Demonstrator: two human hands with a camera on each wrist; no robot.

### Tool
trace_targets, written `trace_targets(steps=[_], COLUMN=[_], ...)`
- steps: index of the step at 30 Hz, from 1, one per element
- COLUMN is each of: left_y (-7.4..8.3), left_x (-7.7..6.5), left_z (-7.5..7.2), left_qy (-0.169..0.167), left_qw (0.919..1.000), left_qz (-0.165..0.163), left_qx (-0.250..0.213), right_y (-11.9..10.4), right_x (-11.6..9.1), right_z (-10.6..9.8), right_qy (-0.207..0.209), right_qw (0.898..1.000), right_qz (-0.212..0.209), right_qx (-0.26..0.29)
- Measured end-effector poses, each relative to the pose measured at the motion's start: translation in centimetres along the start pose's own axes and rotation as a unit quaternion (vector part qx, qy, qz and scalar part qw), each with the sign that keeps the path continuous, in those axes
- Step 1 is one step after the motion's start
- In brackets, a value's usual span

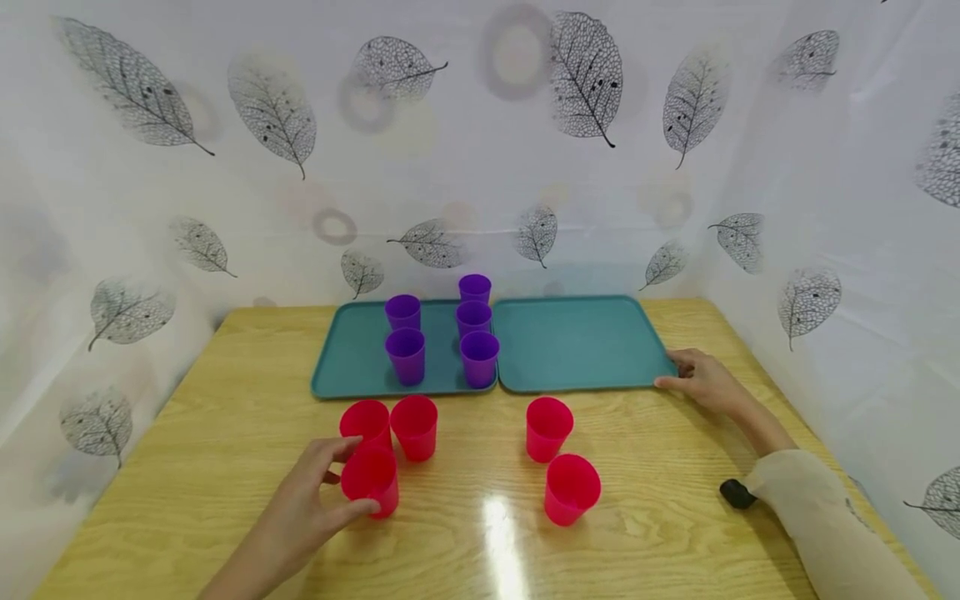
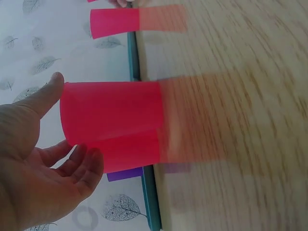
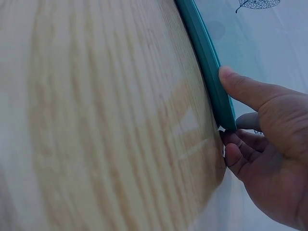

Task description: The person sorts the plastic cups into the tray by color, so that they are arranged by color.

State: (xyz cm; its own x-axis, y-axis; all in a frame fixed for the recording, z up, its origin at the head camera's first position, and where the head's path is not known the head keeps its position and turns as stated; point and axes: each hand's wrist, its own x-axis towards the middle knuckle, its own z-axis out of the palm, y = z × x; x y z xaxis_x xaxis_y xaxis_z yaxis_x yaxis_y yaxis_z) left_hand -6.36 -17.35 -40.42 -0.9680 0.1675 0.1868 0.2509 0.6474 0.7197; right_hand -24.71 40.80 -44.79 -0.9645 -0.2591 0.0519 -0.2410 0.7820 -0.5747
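Note:
My left hand point(image 1: 300, 508) is around a red cup point(image 1: 377, 483), the nearest of three on the left. Its thumb and fingers are spread on either side of the rim; the thumb is straight in the left wrist view. Behind this cup stands a second red cup point(image 1: 365, 418), partly hidden, and a third red cup point(image 1: 415, 429) is beside that one. At the far right my right hand point(image 1: 703, 382) pinches the near right corner of a teal tray point(image 1: 577, 346). Its thumb lies on the tray's rim point(image 3: 207, 62) in the right wrist view, with fingers curled at the corner.
Another teal tray point(image 1: 348, 358) adjoins on the left, bearing several upright purple cups point(image 1: 407, 362). Two more red cups stand before the right tray, one red cup point(image 1: 547, 433) behind another red cup point(image 1: 570, 496). A leaf-patterned cloth point(image 1: 450, 167) borders the wooden table point(image 1: 195, 433).

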Motion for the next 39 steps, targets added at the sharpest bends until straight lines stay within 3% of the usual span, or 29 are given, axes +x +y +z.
trace_targets(steps=[6,9,13,23,29,39], left_y=[0.1,0.0,0.0,1.6,2.5,4.7], left_x=[0.0,0.0,0.0,0.5,1.5,4.0], left_z=[0.4,0.5,0.6,-0.6,-1.5,-2.4], left_qy=[-0.009,-0.003,0.007,-0.024,-0.024,-0.024], left_qw=[0.9990,0.9988,0.9985,0.9990,0.9996,0.9968], left_qz=[-0.016,-0.006,0.014,-0.016,0.013,0.076], left_qx=[0.040,0.048,0.053,0.035,-0.002,0.011], right_y=[-0.1,-0.1,-0.1,-0.4,-0.5,-0.2], right_x=[-0.1,-0.1,-0.1,-0.2,-0.3,-0.2], right_z=[0.0,0.0,0.0,-0.1,-0.2,-0.2], right_qy=[-0.002,-0.001,-0.002,-0.002,0.000,-0.009], right_qw=[1.000,1.000,1.000,1.000,1.000,1.000], right_qz=[-0.001,-0.002,0.000,-0.002,-0.003,0.002], right_qx=[-0.003,-0.004,-0.003,-0.001,0.004,0.004])
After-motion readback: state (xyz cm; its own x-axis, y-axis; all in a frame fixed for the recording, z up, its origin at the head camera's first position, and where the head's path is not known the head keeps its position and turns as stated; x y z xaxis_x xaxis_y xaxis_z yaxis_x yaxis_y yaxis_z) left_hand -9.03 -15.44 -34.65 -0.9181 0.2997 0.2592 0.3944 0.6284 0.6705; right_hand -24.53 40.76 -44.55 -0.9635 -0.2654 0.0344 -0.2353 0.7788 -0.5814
